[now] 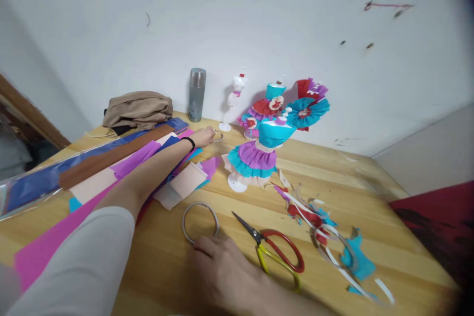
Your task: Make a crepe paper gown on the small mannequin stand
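My left hand (203,136), with a black band at the wrist, stretches far across the table. Its closed fingers meet the edge of a small thin ring (218,136), whose kind I cannot make out. Low in front, my right hand (225,269) is curled at the near edge of a thin grey tape roll (184,227); its fingertips are partly hidden. Right of that hand lie scissors (259,238) with red and yellow handles, blades apart. Beyond them stands a small dress form (272,136) in a turquoise and purple crepe-paper dress.
Sheets of coloured crepe paper (140,158) lie under my left arm. At the back stand a flask (197,96), a bare white dress form (237,96) and another dressed form (272,96). A brown cloth (138,110) sits back left; paper scraps (357,259) lie right.
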`<state>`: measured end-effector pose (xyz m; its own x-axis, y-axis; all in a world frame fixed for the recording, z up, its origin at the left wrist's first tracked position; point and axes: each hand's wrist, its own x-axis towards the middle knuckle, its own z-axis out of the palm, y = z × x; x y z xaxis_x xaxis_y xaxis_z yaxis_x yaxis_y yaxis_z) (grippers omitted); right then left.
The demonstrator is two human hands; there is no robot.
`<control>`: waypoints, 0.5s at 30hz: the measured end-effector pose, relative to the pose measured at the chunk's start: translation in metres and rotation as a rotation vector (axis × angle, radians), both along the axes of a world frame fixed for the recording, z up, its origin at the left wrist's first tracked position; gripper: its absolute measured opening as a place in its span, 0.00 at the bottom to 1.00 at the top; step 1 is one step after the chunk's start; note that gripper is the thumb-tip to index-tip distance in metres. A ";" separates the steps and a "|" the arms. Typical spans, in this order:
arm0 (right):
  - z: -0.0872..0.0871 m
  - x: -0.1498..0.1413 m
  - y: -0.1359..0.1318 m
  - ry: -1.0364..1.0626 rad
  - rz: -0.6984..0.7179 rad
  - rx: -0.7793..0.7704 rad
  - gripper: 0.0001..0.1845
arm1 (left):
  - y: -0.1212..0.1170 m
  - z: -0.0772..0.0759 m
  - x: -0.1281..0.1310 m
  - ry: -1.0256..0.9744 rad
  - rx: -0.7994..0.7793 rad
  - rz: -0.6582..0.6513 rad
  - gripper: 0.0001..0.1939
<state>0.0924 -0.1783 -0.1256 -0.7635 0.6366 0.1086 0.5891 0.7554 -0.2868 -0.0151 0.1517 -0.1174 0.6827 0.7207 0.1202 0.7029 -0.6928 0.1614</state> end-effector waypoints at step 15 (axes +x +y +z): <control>-0.006 0.000 0.000 0.020 0.044 0.020 0.07 | -0.029 0.012 -0.009 -0.118 -0.081 -0.172 0.17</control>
<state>0.0924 -0.1783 -0.1311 -0.7883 0.5998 0.1370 0.5493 0.7864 -0.2825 -0.0241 0.1232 -0.1058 0.7810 0.6054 0.1530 0.5484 -0.7822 0.2955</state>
